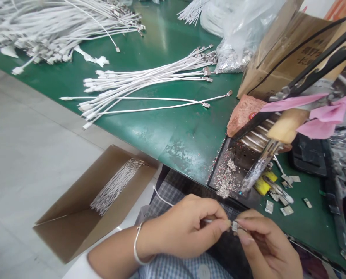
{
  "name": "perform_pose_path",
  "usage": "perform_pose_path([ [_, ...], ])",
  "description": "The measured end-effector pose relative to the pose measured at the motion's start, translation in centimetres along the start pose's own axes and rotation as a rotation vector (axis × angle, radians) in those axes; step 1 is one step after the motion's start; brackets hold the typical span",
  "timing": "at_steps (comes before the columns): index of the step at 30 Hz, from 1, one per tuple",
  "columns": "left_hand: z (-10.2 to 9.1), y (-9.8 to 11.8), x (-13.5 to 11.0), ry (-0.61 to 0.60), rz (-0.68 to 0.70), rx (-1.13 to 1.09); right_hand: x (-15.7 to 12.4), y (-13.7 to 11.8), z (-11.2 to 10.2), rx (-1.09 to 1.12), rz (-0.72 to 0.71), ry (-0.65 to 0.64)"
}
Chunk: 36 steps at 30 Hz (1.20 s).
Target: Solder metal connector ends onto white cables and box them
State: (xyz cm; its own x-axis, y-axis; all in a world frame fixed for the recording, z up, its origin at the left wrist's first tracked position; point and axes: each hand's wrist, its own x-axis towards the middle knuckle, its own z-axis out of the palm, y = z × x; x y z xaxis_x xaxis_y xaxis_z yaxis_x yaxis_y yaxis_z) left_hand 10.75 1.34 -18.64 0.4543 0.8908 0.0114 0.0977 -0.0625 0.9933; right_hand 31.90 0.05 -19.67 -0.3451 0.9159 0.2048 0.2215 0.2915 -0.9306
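My left hand (187,226), closed in a pinch, grips a short white cable (163,198) close to its end. The cable's other end sticks out above my wrist. Between my fingertips sits a small silver metal connector (235,226), at the end of the cable. Thumb and forefinger of my right hand (264,242) pinch this connector from the right. Whether it is fixed to the cable, I cannot tell. Both hands are just off the near edge of the green table (149,128), over my lap.
Several white cables (149,79) lie on the table, with a larger pile (51,31) behind. An open carton (74,228) below left holds more cables. A soldering iron (260,166) with a wooden handle points down over a dark tray (210,180) near my hands. Loose metal shells (286,210) lie right.
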Motion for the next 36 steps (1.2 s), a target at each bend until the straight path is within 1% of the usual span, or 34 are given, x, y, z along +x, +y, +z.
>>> perform_pose_path([
  [2,0.0,0.0,0.0,0.000,-0.007,-0.002,0.2,-0.2,0.0,0.020,0.004,0.004],
  [5,0.0,0.2,0.1,0.001,-0.040,-0.009,0.6,-0.5,0.2,0.017,0.010,0.043],
  [10,-0.3,0.5,0.5,-0.007,-0.088,-0.018,1.0,-0.7,0.3,-0.061,0.002,0.069],
  [13,-0.5,0.7,0.7,0.017,-0.116,0.001,0.9,-0.8,0.3,-0.095,-0.008,0.067],
  [16,-0.9,0.9,0.9,0.033,-0.117,0.017,0.7,-1.0,0.2,-0.150,-0.028,0.138],
  [18,-1.0,1.1,1.2,0.032,-0.106,0.016,0.8,-1.1,0.1,-0.278,-0.076,0.153],
  [21,-1.3,1.3,1.6,0.055,-0.091,0.011,1.6,-1.2,-0.3,-0.490,-0.200,0.092],
  [24,-1.5,1.6,2.1,0.081,-0.071,0.011,2.4,-1.2,-0.6,-0.594,-0.289,0.072],
  [27,-1.7,1.8,2.4,0.085,-0.061,0.005,2.8,-1.2,-0.6,-0.641,-0.306,0.088],
  [31,-1.9,1.9,2.6,0.093,-0.080,-0.013,3.2,-1.3,-0.3,-0.610,-0.311,0.149],
  [34,-2.0,2.1,2.8,0.101,-0.072,-0.013,3.6,-1.4,-0.3,-0.616,-0.341,0.144],
  [36,-2.0,2.2,2.9,0.098,-0.070,-0.020,3.7,-1.5,-0.4,-0.632,-0.336,0.139],
])
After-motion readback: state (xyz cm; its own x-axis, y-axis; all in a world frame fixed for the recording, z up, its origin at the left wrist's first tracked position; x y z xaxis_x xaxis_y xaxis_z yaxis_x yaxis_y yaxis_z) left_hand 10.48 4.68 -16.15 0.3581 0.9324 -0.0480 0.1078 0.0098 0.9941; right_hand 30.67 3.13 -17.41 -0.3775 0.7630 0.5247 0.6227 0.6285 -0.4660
